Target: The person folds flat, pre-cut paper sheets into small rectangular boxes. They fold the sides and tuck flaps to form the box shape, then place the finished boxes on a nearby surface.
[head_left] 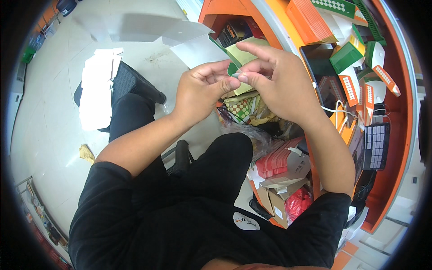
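Observation:
Between my hands, in front of my chest, is a thin paperboard carton (200, 50), partly folded. Its large panel is pale white, and a green printed face shows along the edge close to my fingers. My left hand (200, 87) grips the near edge with thumb and fingers. My right hand (281, 83) pinches the same edge from the other side, thumb against a small green flap, its index finger raised. Both thumb tips almost meet at that flap. Fingers of my left hand are partly hidden behind the carton.
Flat white carton blanks (96, 92) lie on a black stool (135, 83) to my left. Folded green, white and orange cartons (348, 54) crowd the orange counter at right, near a keypad (377, 146). Below are red carton blanks (276, 162) and a red plastic bag (299, 203).

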Demonstrator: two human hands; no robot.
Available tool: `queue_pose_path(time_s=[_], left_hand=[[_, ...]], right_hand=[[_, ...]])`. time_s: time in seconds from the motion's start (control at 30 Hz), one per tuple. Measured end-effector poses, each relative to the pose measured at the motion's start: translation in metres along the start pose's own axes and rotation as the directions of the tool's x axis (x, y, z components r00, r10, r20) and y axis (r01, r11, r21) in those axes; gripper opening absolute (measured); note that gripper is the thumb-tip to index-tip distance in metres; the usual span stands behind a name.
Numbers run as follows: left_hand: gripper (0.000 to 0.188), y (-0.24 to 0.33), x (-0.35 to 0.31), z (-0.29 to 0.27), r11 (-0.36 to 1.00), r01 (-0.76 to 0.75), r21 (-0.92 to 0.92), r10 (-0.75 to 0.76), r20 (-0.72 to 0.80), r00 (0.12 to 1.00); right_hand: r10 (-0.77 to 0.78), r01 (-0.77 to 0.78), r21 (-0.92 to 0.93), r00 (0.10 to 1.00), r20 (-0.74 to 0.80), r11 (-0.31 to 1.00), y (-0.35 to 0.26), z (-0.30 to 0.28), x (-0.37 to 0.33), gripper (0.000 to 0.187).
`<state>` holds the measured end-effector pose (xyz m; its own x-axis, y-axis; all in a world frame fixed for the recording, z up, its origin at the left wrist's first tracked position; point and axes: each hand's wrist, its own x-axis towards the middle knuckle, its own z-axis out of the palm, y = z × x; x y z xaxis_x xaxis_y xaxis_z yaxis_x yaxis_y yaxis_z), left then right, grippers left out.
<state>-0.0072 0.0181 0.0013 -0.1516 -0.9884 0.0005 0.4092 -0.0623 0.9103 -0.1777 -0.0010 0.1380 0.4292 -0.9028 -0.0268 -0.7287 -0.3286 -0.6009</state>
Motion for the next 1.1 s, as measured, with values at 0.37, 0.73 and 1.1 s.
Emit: queue_pose_path(time_s=[0.37,0.73,1.1], left_hand=[[0.045,0.004,-0.004,0.001,0.983,-0.163,-0.079,0.165,0.007,0.986],[0.045,-0.011,0.006,-0.005,0.901,-0.175,-0.398,0.209,0.044,0.977],[0.034,0.008,0.014,-0.005,0.803,-0.123,-0.583,0.173,0.031,0.984]], right_hand=[[0.122,-0.128,0.219,0.992,0.041,0.967,-0.008,-0.002,0.002,0.045],[0.064,-0.018,0.328,0.989,-0.130,0.945,-0.012,0.006,-0.002,0.060],[-0.467,0.421,-0.342,0.882,-0.059,0.840,-0.002,0.017,-0.007,0.071]])
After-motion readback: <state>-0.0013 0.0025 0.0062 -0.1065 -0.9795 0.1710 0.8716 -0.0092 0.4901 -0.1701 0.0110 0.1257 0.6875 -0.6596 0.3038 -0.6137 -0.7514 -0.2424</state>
